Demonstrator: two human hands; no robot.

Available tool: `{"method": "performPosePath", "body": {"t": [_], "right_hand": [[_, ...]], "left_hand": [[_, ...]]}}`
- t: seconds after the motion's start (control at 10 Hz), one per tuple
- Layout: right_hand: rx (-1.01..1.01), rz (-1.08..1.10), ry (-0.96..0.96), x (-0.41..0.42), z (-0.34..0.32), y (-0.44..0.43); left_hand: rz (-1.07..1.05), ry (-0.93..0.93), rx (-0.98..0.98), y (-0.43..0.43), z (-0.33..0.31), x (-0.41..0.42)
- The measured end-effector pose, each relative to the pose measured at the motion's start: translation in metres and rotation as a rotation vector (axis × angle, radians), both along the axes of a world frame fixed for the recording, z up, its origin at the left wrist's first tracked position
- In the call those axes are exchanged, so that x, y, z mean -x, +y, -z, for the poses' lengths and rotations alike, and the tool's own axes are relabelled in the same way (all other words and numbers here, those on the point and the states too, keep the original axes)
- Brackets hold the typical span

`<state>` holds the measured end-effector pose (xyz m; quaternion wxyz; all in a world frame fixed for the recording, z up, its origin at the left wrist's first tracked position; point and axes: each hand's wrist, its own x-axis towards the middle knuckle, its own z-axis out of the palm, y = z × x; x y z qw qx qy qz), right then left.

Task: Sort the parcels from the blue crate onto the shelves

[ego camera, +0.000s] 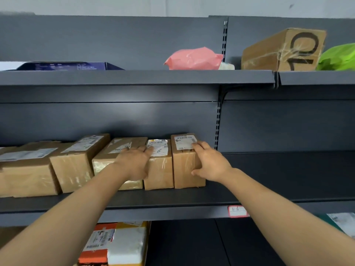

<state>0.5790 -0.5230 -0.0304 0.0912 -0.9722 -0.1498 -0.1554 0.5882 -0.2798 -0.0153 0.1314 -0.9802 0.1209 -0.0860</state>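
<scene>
A brown end box [184, 166] stands at the right end of a row of parcels on the middle shelf [269, 189], just right of the frame's centre. The right hand [209, 162] grips its upper right corner: the fingers [199, 145] lie close together on top, over the edge of a white label, and the thumb presses the front face lower down.

Touching the end box on its left is a second box [159, 169] with a label marked "6". The left hand [134, 162] rests across the corner where the second box meets a third box [107, 164]; its fingers [146, 149] are straight, slightly spread and flat on the two tops. Two more boxes [73, 166] continue the row toward the left edge, all taped and labelled. The part of the middle shelf to the right of the end box is bare dark metal.

A red-bordered tag [237, 211] sticks to the shelf's front edge, lower right of centre. Below it, at bottom centre, lie orange and white parcels [115, 244].

On the top shelf [134, 77], from left to right, sit a flat dark blue box [73, 66], a pink bag [194, 59], a big box [282, 50] with "10" drawn on its end, and a green bag [338, 58] at the right edge.
</scene>
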Motion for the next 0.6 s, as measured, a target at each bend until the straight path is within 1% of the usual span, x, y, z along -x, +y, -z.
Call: {"method": "performPosePath", "body": {"t": [0.1,0.3,0.4,0.5,0.6], "right_hand": [[0.007,0.041,-0.008,0.006,0.001,0.0],[0.051,0.205,-0.045,0.028,0.007,-0.002],[0.101,0.254,-0.049,0.039,0.013,-0.002],[0.167,0.276,-0.073,0.059,0.019,-0.001],[0.207,0.268,-0.055,0.082,0.022,-0.003]], "left_hand": [[0.02,-0.009,0.004,0.002,0.002,-0.001],[0.041,-0.087,-0.011,0.003,0.008,0.006],[0.042,-0.139,-0.003,0.003,0.011,0.019],[0.045,-0.169,0.011,0.005,0.015,0.041],[0.059,-0.197,0.014,0.006,0.019,0.064]]}}
